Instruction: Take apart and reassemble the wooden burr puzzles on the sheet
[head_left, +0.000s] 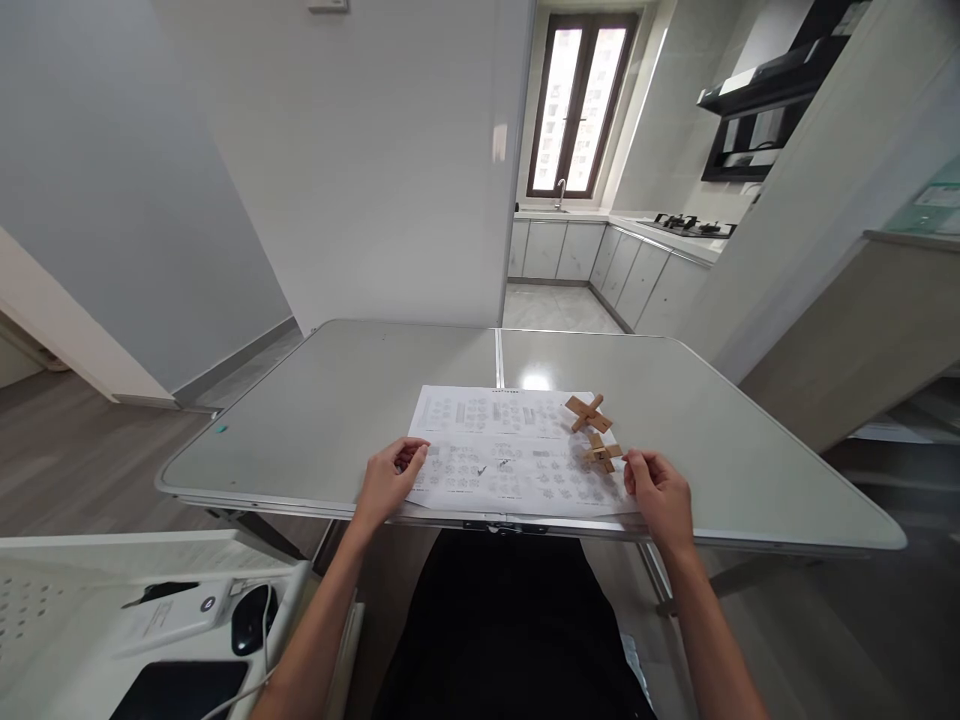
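Observation:
A white printed sheet of paper (465, 450) lies along the front of the table, with rows of small diagrams and a couple of dark check marks on it. My left hand (391, 478) is closed at the sheet's left edge, thumb and index finger together; its other fingers curl under, partly hidden. At the right edge, my right hand (661, 492) pinches the paper with its fingers curled. Just left of those fingertips sits a small wooden cross-shaped puzzle (602, 453) with a dark mark on it. Another wooden cross puzzle (589, 412) rests behind it, on the sheet's upper right corner.
The grey folding table (315, 400) has a metal rim and a centre seam. At lower left, a white cart (67, 640) holds a white box (180, 615), a black mouse-like object (253, 618), a dark flat device (180, 690) and a cable. Beyond stands a kitchen counter (577, 215).

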